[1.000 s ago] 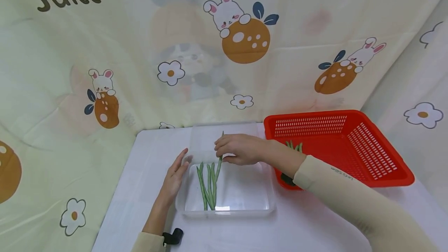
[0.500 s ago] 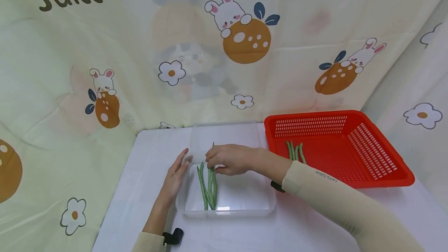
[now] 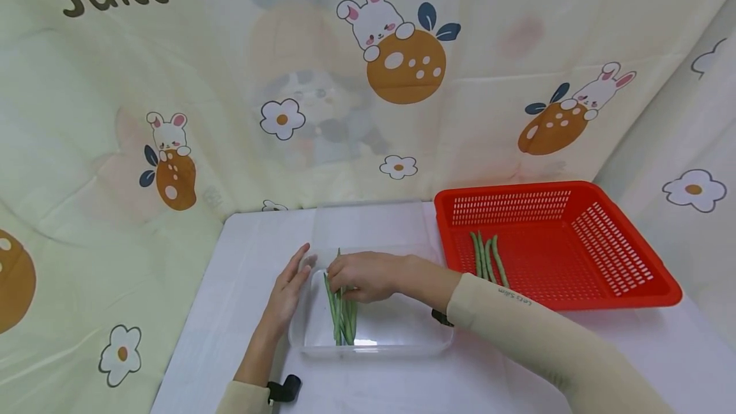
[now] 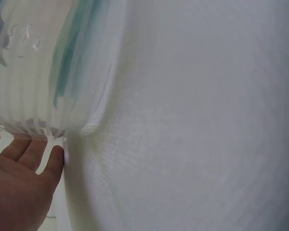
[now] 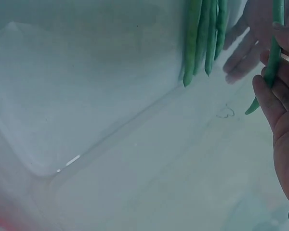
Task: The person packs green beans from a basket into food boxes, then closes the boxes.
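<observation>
A clear plastic container (image 3: 402, 349) stands on the white table, with several green beans (image 3: 347, 324) lying lengthwise in its left part. My right hand (image 3: 370, 275) is over the container and pinches a single green bean (image 5: 278, 12) between thumb and fingers. Its tip pokes out past the fingers in the right wrist view, close to the beans in the container. My left hand (image 3: 285, 294) rests against the container's left wall, fingers extended along its outside. In the left wrist view, those fingertips (image 4: 57, 154) are right at the container's base.
A red perforated basket (image 3: 575, 302) is at the right, with several more green beans (image 3: 487, 259) in its left part. Behind the container lies a flat clear lid-like sheet (image 3: 374, 222). A printed curtain (image 3: 230, 69) hangs at the table's back edge.
My right hand has moved left and toward me with the green bean, down over the beans in the container. Basket beans have come into view behind the arm. My left hand stays put.
</observation>
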Motion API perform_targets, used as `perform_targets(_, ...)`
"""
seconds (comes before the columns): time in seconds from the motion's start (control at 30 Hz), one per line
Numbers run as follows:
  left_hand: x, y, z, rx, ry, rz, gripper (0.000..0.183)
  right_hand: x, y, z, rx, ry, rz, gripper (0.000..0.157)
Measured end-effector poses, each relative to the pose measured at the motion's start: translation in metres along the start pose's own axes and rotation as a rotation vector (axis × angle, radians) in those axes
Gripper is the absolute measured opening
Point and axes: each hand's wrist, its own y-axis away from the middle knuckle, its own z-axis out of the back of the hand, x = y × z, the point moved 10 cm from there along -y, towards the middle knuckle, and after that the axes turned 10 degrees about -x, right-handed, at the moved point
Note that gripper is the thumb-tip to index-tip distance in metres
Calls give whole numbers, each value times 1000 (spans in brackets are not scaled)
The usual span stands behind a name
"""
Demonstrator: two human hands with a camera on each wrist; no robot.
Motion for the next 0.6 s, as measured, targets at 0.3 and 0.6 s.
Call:
perform_targets(0.3,-1,0,0,-1,-3,-2,50,3,-6,-22,76,45,-12,25)
perform_targets(0.6,0,-1,1,2,3,-5,50,1,-4,-31,71,92,-48,24)
